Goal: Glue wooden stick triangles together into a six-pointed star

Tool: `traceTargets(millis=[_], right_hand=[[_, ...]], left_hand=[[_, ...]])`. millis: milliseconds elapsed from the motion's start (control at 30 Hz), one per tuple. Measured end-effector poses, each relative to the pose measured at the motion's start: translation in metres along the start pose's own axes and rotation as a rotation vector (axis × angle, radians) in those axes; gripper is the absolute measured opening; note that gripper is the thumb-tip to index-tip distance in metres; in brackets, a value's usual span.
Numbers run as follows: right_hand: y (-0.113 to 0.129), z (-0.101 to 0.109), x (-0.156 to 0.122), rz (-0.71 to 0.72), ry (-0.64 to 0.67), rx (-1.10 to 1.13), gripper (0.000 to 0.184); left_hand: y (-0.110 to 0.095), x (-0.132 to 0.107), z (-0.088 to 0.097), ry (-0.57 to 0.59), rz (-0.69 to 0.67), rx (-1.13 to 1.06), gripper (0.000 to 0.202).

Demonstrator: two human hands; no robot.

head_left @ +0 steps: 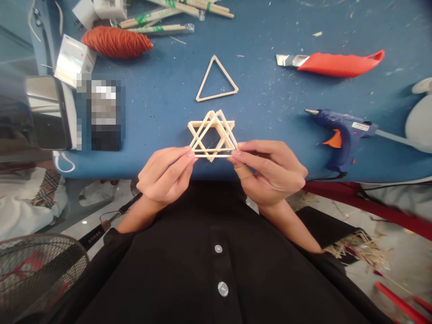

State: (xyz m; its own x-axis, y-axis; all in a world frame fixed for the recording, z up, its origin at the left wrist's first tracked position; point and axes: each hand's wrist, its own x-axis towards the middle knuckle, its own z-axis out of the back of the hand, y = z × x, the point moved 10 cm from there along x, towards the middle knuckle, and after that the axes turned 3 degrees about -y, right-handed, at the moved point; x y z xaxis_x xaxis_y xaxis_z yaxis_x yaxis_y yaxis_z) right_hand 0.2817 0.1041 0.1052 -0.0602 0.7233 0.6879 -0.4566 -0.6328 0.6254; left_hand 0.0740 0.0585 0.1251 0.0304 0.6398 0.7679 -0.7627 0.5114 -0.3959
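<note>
Near the front edge of the blue table lies a star-shaped stack of thin wooden sticks (pixel 192 123). Over its near part is a wooden-stick triangle (pixel 212 156), its long side toward me. Fingertips of my left hand (pixel 167 173) pinch the triangle's left corner. My right hand (pixel 270 168), with a tan band around one finger, pinches its right corner. Whether the triangle rests on the stack or hovers just above it, I cannot tell. Beyond the stack a second wooden-stick triangle (pixel 218 95) lies flat on the table.
Right of the hands are a red utility knife (pixel 337 64) with its blade out and a blue glue gun (pixel 347 130). Orange yarn (pixel 116 42), wrapped chopsticks (pixel 168 13), a white box (pixel 74 59) and a phone (pixel 49 112) lie left and back. A fan (pixel 40 274) stands lower left.
</note>
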Motion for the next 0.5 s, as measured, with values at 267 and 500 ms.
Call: traceTargets(millis=[267, 500], right_hand=[[-0.006, -0.004, -0.006, 0.013, -0.05, -0.043, 0.021], [-0.008, -0.006, -0.007, 0.0, -0.064, -0.069, 0.016]], left_hand=[[0.016, -0.012, -0.007, -0.028, 0.038, -0.054, 0.022], [0.02, -0.013, -0.009, -0.041, 0.063, -0.098, 0.028]])
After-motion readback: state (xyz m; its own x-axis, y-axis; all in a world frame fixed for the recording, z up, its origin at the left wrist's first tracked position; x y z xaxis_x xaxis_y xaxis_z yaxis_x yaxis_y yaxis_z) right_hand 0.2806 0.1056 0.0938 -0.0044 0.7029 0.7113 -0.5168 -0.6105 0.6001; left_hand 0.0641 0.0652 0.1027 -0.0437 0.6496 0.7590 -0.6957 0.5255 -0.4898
